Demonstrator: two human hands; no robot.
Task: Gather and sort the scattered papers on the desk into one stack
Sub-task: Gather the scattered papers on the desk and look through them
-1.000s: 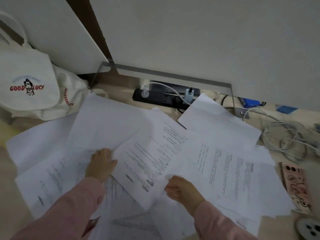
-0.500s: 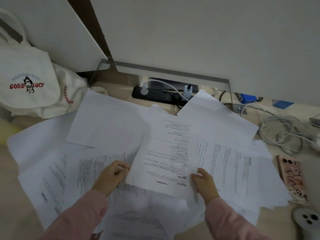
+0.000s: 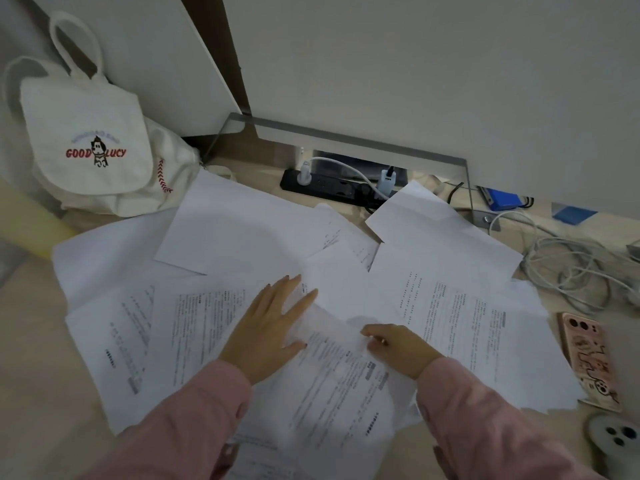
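Note:
Several white papers lie scattered and overlapping across the desk, some printed, some blank. My left hand [image 3: 268, 323] lies flat with straight fingers on a printed sheet [image 3: 204, 327] near the middle. My right hand [image 3: 398, 344] has its fingers curled on the edge of another printed sheet [image 3: 332, 379] and pinches it, the paper blurred as it lifts. A blank sheet [image 3: 235, 226] lies at the back, and a printed sheet [image 3: 464, 323] lies to the right.
A white tote bag [image 3: 86, 133] stands at the back left. A black power strip [image 3: 332, 187] with plugs sits by the wall. Tangled white cables [image 3: 571, 268] lie at the right, with a pink phone [image 3: 588, 358] and a round white device [image 3: 616, 438] near the right edge.
The printed sheet both hands held has come down towards me. My left hand has let go and now lies flat on the papers; my right hand has moved left along the sheet's edge.

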